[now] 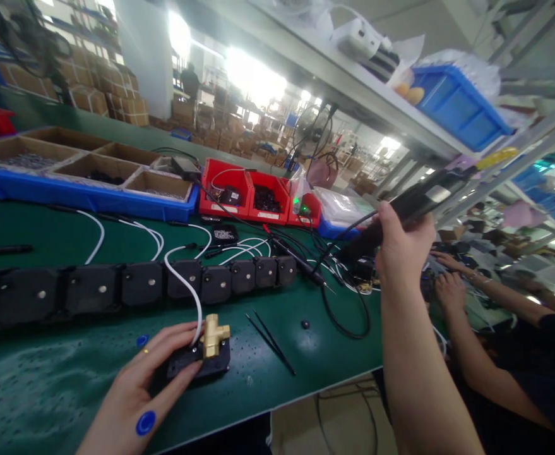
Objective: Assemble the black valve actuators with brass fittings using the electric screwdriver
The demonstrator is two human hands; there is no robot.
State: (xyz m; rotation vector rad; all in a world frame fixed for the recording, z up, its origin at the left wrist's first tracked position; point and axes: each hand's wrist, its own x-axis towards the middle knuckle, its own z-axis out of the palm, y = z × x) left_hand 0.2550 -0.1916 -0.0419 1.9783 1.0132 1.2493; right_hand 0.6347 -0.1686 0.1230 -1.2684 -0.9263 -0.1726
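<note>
My left hand (149, 373) is closed round a flat black housing (215, 366) on the bench. A brass tee fitting (211, 336) stands on that housing. A white cable (182, 281) rises from beside the fitting. Raised at the right, my right hand (403, 243) grips what looks like a black electric screwdriver (423, 196), tilted with its upper end away to the right. Its lower end is dark and hard to make out. Black tweezers (271, 341) lie between my hands, with a small black round piece (305, 324) beyond them.
Black housings (147, 282) with white cables form a row across the green bench (107, 354). Behind them stand a blue divided tray (154, 205) and red bins (268, 216). A pointed pen-shaped tool (300, 260) lies near. A co-worker's hands (450, 291) work at right; a shelf (353, 82) overhangs.
</note>
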